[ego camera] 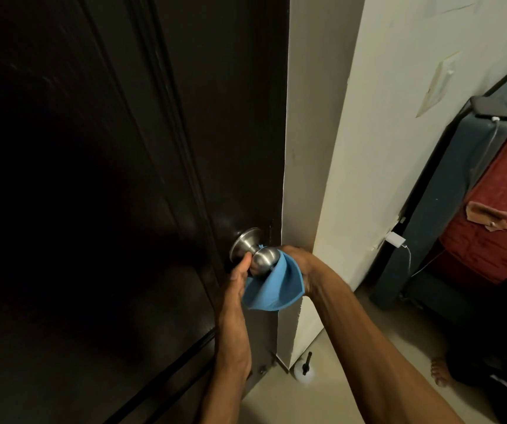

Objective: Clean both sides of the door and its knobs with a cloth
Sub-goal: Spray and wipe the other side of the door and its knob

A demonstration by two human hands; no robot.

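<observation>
- Two hands meet at the steel knob (263, 260), which sits near the latch edge of the dark door (108, 179), at about 6 o'clock of centre in your view
- Your left hand (236, 281) comes up from 7 o'clock, thumb tip touching the knob's neck, fingers curled round the blue cloth (272, 286)
- Your right hand (299, 261) grips the same cloth from 3 o'clock of the knob, bunching it against the ball
- The cloth hangs in a fold below the knob, between your two wrists
- At 3 o'clock, well apart, a phone (491, 109) lies plugged in beside a red bedspread (497, 215)
</observation>
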